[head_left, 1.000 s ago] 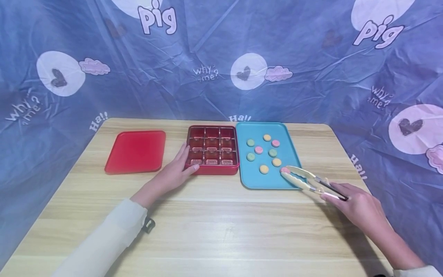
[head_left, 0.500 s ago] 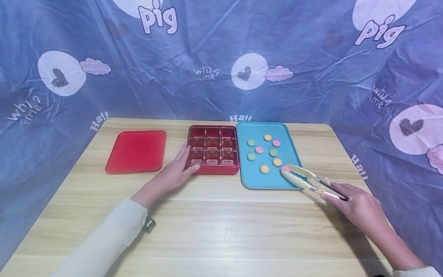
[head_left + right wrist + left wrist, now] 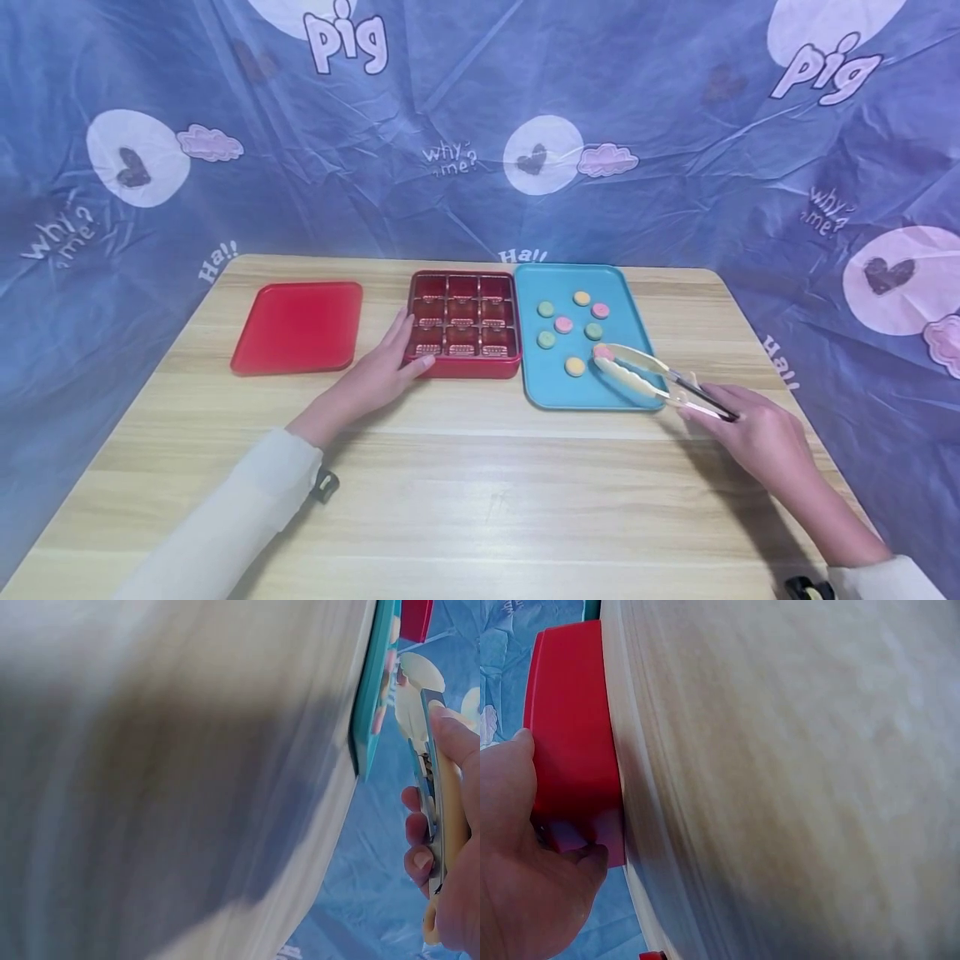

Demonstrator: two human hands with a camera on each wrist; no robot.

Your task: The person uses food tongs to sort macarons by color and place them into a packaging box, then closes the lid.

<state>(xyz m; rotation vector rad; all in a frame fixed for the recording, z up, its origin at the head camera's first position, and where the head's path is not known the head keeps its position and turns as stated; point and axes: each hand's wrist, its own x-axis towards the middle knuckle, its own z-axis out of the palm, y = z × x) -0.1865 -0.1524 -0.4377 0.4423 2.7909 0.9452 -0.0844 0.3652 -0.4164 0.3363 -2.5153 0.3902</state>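
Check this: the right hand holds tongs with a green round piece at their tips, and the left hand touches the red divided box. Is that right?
Not quite: the round piece at the tips of the tongs is pink, not green, as the head view shows. The right hand does hold the tongs, and the left hand touches the red divided box.

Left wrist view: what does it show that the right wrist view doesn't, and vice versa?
Only the left wrist view: the left hand touching the red box. Only the right wrist view: the right hand gripping the tongs, and round pieces on the blue tray. Both: wooden table, blue cloth and red box; a teal sliver atop the left wrist view may be the tray.
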